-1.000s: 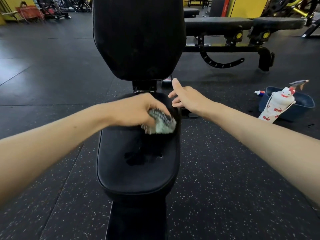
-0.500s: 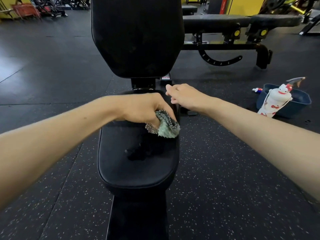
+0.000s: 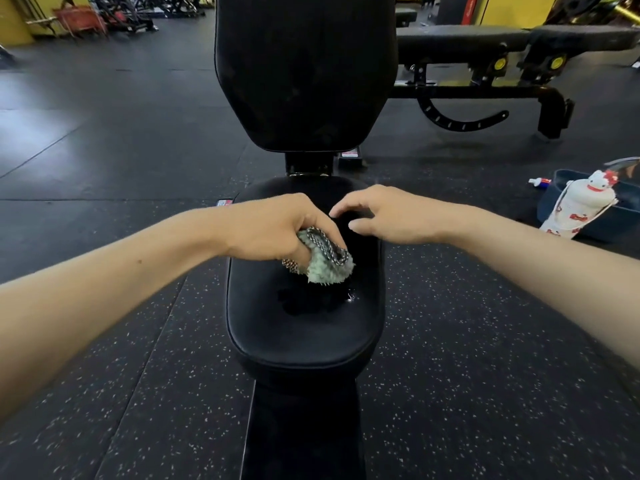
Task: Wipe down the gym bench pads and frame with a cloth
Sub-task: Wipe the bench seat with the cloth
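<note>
A black gym bench stands in front of me, its seat pad [image 3: 304,327] low in the middle and its upright back pad [image 3: 304,71] behind. My left hand [image 3: 273,230] grips a bunched pale green cloth [image 3: 327,265] and presses it on the seat pad's middle. A wet patch [image 3: 311,301] shines just below the cloth. My right hand [image 3: 388,214] hovers over the seat pad's far right part, fingers loosely bent, holding nothing. The bench frame [image 3: 310,164] shows between the pads.
A white spray bottle [image 3: 578,206] leans on a dark blue tub [image 3: 620,216] on the floor at the right. Another black bench [image 3: 485,64] stands behind at the right. Speckled rubber floor [image 3: 121,375] lies on both sides.
My left hand has dragged the cloth from the seat pad's right edge toward its middle. My right hand has come in from the pad's far right edge to above the pad.
</note>
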The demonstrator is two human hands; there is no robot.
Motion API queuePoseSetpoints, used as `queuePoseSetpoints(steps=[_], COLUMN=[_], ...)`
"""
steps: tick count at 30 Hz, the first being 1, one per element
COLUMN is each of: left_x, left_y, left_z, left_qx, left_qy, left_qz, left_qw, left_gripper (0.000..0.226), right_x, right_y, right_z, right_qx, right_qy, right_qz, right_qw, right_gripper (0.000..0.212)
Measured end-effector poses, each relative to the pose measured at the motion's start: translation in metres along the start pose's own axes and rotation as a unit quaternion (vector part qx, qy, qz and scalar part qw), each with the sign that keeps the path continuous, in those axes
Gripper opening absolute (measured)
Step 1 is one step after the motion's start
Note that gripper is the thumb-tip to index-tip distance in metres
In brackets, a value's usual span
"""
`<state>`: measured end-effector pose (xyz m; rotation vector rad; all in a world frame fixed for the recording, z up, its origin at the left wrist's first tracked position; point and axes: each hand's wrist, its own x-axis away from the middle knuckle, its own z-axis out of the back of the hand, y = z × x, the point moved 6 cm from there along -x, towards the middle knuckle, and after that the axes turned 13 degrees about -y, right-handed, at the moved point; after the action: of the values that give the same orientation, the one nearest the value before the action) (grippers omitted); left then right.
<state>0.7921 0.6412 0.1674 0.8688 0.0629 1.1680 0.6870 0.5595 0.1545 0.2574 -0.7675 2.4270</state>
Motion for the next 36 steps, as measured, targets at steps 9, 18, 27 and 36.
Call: queuePoseSetpoints(steps=[9, 18, 27, 36], left_x=[-0.005, 0.026, 0.032, 0.056], left_y=[-0.02, -0.019, -0.065, -0.047], left_z=[0.02, 0.022, 0.024, 0.021], left_qx=[-0.11, 0.042, -0.056, 0.094], left_qy=[0.192, 0.087, 0.225, 0.154], left_qz=[0.059, 0.017, 0.087, 0.039], left_qw=[0.973, 0.995, 0.969, 0.983], left_gripper=[0.048, 0.049, 0.05, 0.048], right_x=[-0.001, -0.007, -0.017, -0.021], right_y=[-0.001, -0.003, -0.015, -0.018], right_z=[0.001, 0.003, -0.005, -0.004], right_qx=[0.023, -0.006, 0.039, 0.022], right_qy=[0.001, 0.059, 0.041, 0.053], right_qz=[-0.006, -0.001, 0.004, -0.008], right_qw=[1.0, 0.998, 0.998, 0.998], right_gripper=[0.041, 0.04, 0.037, 0.037])
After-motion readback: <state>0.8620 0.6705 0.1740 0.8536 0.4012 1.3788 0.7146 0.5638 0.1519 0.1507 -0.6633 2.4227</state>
